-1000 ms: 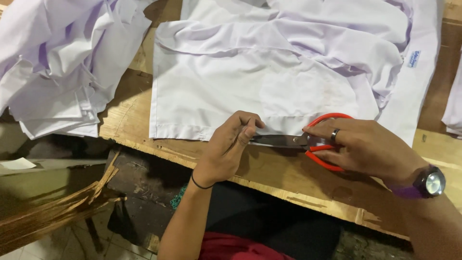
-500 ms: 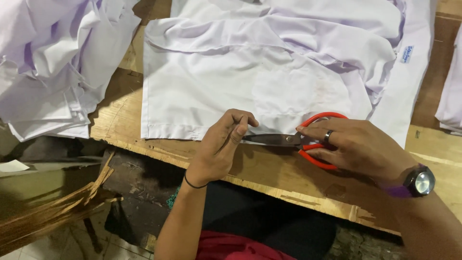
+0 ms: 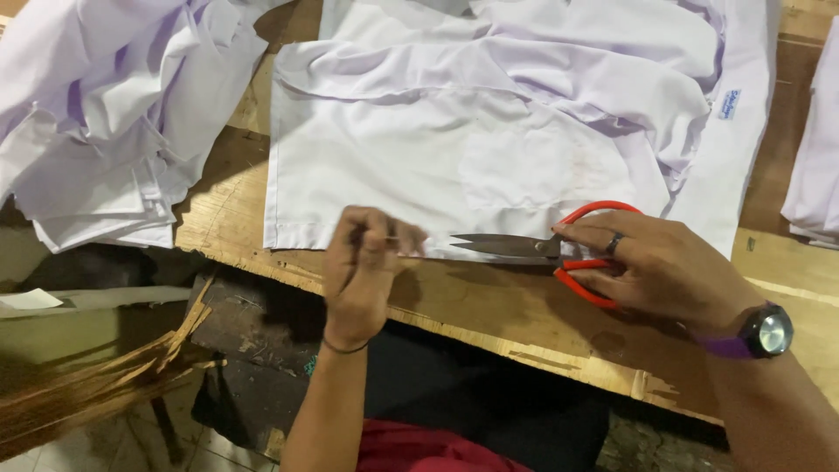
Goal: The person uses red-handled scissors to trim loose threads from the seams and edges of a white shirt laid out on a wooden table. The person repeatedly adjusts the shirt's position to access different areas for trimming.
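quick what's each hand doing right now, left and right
Left hand: fingers pinched together at the hem of the white shirt; what they hold is too small to tell.
Right hand: closed on the red-handled scissors.

Heaped white garments (image 3: 96, 131), wooden table (image 3: 489, 315)

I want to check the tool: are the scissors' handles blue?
No, the scissors in the right hand have red handles, lying at the hem of the white shirt.

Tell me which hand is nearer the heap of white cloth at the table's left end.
Left. The left hand pinches the shirt hem nearer the heap of white cloth; the right hand holds the scissors farther right.
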